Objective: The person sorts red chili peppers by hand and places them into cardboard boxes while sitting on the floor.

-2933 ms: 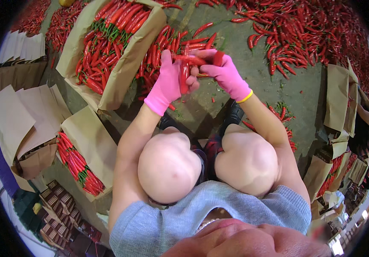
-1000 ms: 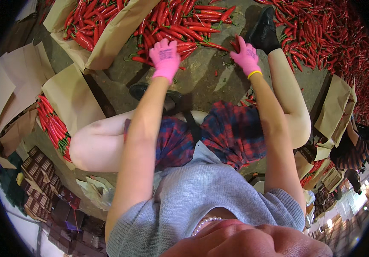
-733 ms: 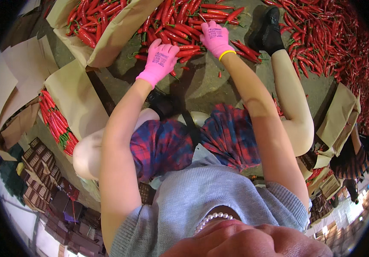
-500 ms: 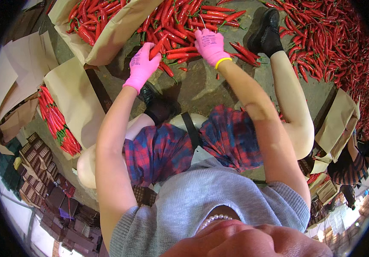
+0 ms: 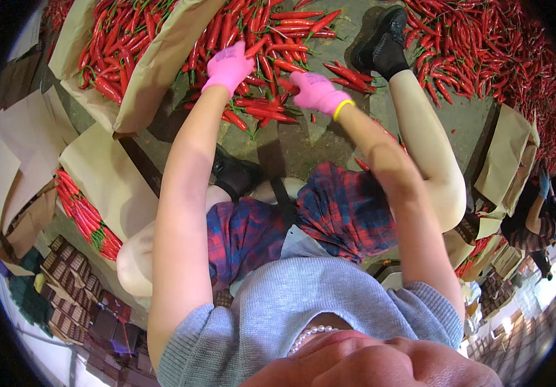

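My left hand (image 5: 230, 67), in a pink glove, is closed on a red chilli pepper (image 5: 256, 47) that sticks out past the fingertips. To its right, my right hand (image 5: 318, 93), in a pink glove with a yellow cuff, has its fingers bent in around another red chilli (image 5: 287, 85); the palm side is hidden. Both hands hover at the near edge of a heap of red chillies (image 5: 226, 27) with green stems on the floor. A few chillies (image 5: 266, 111) lie loose just below the hands.
A paper-lined box (image 5: 137, 106) of chillies stands at upper left. Below it, brown paper (image 5: 100, 177) edges a second batch of chillies (image 5: 87, 216). A larger chilli pile (image 5: 484, 58) spreads at far right. My black shoe (image 5: 384, 48) rests between the piles. Another person (image 5: 536, 219) is at right.
My left hand has reached farther up over the heap with a chilli. My right hand has come down from the heap, nearer the left, with a chilli at its fingers. The view has shifted slightly.
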A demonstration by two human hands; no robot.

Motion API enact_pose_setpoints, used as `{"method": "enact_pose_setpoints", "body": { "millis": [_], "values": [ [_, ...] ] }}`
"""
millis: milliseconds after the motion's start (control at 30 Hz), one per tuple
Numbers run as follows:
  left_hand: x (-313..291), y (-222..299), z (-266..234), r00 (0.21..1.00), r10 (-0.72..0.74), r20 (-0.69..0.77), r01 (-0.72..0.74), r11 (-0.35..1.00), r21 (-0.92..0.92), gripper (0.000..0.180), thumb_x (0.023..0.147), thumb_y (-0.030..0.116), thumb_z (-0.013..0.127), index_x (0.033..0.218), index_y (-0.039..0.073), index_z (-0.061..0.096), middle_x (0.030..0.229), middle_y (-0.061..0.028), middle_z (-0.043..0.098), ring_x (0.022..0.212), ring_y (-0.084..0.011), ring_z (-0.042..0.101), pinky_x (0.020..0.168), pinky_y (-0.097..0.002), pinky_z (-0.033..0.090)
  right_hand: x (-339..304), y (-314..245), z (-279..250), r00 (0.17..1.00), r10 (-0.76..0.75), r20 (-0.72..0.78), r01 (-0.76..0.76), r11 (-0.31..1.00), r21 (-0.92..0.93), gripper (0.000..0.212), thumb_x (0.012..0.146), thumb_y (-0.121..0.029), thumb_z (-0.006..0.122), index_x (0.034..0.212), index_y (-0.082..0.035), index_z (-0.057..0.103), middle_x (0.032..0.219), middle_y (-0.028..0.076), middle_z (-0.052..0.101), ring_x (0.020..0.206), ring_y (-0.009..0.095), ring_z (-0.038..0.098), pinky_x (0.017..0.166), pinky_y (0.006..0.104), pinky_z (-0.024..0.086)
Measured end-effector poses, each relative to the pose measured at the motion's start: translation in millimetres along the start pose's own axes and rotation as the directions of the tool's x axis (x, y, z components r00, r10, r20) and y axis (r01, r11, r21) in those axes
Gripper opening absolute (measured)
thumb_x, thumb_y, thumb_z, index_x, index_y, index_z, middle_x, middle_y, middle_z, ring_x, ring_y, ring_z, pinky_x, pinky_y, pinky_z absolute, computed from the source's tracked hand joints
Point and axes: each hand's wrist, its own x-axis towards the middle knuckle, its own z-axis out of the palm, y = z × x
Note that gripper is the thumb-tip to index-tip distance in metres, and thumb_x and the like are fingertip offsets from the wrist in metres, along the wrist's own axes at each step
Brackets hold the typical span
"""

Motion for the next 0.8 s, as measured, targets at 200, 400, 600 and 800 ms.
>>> {"method": "enact_pose_setpoints", "body": {
  "millis": [200,400,600,800],
  "values": [
    [-32,-26,-31,0.999,0.027,-0.040,-0.039,0.942,-0.335,0.051,0.083,0.040,0.064,0.125,0.010,0.064,0.104,-0.0138,0.071,0.101,-0.0284,0.068,0.090,-0.0402,0.051,54,90,-76,0.915,0.107,-0.388,0.104,0.868,0.485,0.047,0.080,-0.021,0.057,0.125,-0.009,0.057,0.114,0.020,0.066,0.105,0.038,0.063,0.090,0.0422,0.049],
    [47,21,-30,0.886,0.153,-0.438,-0.330,0.871,-0.364,0.045,0.085,0.045,0.063,0.117,0.013,0.067,0.088,-0.0131,0.071,0.088,-0.0315,0.067,0.080,-0.0436,0.050,69,74,-52,0.873,0.328,-0.362,-0.191,0.911,0.365,0.042,0.084,-0.035,0.053,0.115,-0.008,0.057,0.111,0.024,0.065,0.108,0.043,0.059,0.092,0.0481,0.046],
    [122,103,-12,0.932,0.363,0.023,-0.362,0.922,0.140,0.047,0.088,0.039,0.064,0.129,0.017,0.059,0.125,-0.0138,0.061,0.121,-0.0297,0.057,0.098,-0.0447,0.046,35,82,-46,0.893,0.422,-0.156,0.043,0.265,0.963,0.031,0.086,-0.026,0.053,0.111,-0.010,0.063,0.088,0.002,0.063,0.073,0.013,0.059,0.057,0.0287,0.045],
    [134,88,-19,0.868,0.485,0.109,-0.495,0.861,0.115,0.040,0.088,0.031,0.060,0.123,0.011,0.060,0.127,-0.0150,0.061,0.120,-0.0338,0.058,0.098,-0.0443,0.047,34,103,-92,0.832,0.438,-0.340,0.093,0.494,0.864,0.028,0.086,-0.021,0.061,0.111,-0.009,0.063,0.080,0.005,0.064,0.070,0.014,0.059,0.057,0.0289,0.045]
  ]
}}
